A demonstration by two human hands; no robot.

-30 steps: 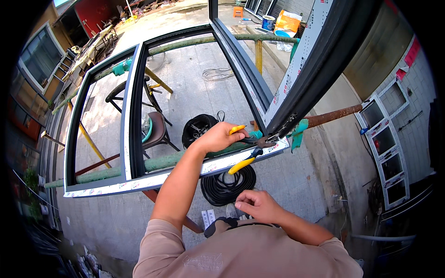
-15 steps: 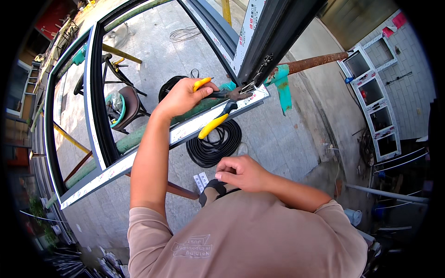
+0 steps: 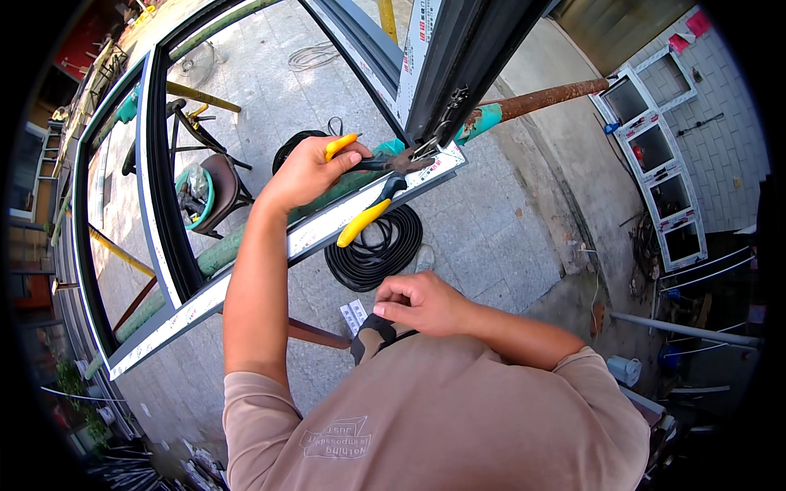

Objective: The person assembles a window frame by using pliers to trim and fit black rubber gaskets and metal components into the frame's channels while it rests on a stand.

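My left hand [image 3: 309, 173] is closed around one handle of a pair of pliers with yellow-and-black grips. The other yellow handle of the pliers [image 3: 364, 222] swings free, so the handles stand wide apart. Their metal jaws lie at the corner of a dark metal window frame [image 3: 315, 235] covered with white protective film. At that corner, bits of metal hardware show in the channel of the upright profile [image 3: 458, 98]. Close to my belly, my right hand [image 3: 422, 303] has its fingers curled and thumb against them; anything inside is hidden.
A coil of black rubber strip [image 3: 378, 254] lies on the paving below the frame. Green and rusty pipes [image 3: 540, 100] support the frame. Beyond it stands a brown chair [image 3: 228, 192] with a teal basin. White-filmed frames [image 3: 659, 164] lean at the right wall.
The view has shifted slightly, moving the frame, pliers and left hand a little leftward in the picture. Both hands keep their poses, and the pliers remain spread at the corner.
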